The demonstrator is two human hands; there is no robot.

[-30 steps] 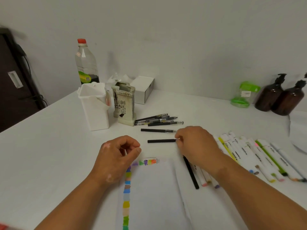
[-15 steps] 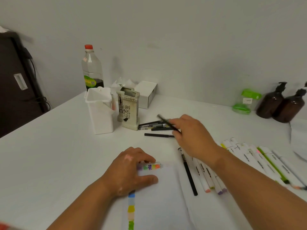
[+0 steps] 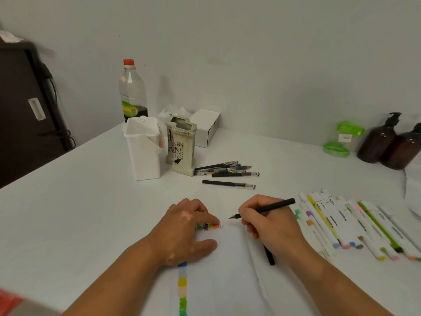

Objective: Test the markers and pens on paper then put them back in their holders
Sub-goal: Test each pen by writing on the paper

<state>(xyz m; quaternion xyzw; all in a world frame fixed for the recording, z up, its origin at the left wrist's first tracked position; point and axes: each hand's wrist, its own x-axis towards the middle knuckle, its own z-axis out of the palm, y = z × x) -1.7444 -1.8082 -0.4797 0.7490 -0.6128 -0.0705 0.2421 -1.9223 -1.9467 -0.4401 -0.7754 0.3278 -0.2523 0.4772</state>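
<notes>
**Desk stock, pen test under way**

- Right hand – fingers curled round a black pen, gripped in a writing hold. The bare nib points left, near the top edge of the paper; whether the nib touches the sheet cannot be told.
- Left hand – holds nothing. It lies palm down on the paper's upper left corner, thumb stretched out along the sheet.
- Paper – white, on the table in front of the person. A strip of colour patches runs down its left edge and along the top, ending in a small grey scribble just left of the nib.
- Second black pen – partly hidden under the right hand.
- Markers – white-bodied, in a row to the right of the paper.
- Pens, one cluster and one single – lying beyond the hands, beside the holders.
- Holders – a white plastic one and a ceramic one with black script, side by side.
- Far edge – clear bottle with red cap, white box, two brown pump bottles.
</notes>
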